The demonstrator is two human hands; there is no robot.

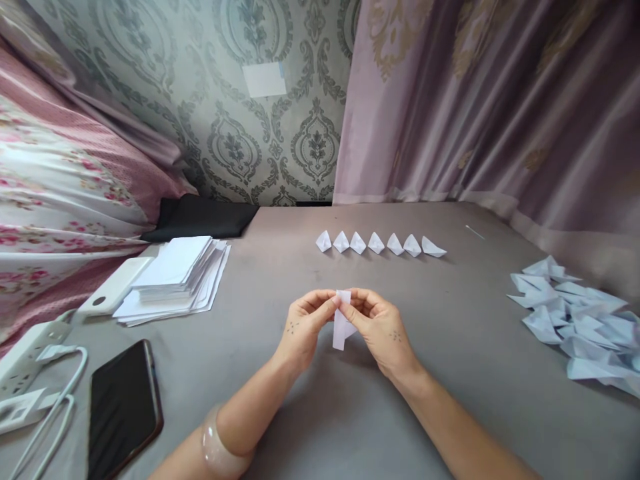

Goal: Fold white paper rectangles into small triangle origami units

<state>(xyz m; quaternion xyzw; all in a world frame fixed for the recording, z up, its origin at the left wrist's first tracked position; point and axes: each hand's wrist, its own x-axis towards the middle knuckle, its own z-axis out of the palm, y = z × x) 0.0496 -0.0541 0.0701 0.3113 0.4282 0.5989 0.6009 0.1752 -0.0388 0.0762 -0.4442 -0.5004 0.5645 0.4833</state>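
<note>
A partly folded piece of white paper (339, 333) is held above the middle of the grey table. My left hand (306, 327) pinches its upper left side between thumb and fingers. From the other side, my right hand (380, 328) pinches the same paper near the top, the two thumbs almost meeting. A narrow strip hangs down below the thumbs, and a slanted flap shows behind it on the right. Beyond the hands, several small folded paper boats (376, 243) stand in a row.
A stack of white paper (175, 277) lies at the left, beside a white box-like device (113, 290). Nearer are a phone (123, 407), a power strip (30, 353) and white cables (75, 387). Folded papers (583, 320) are heaped at the right. Black cloth (205, 217) lies at the back left.
</note>
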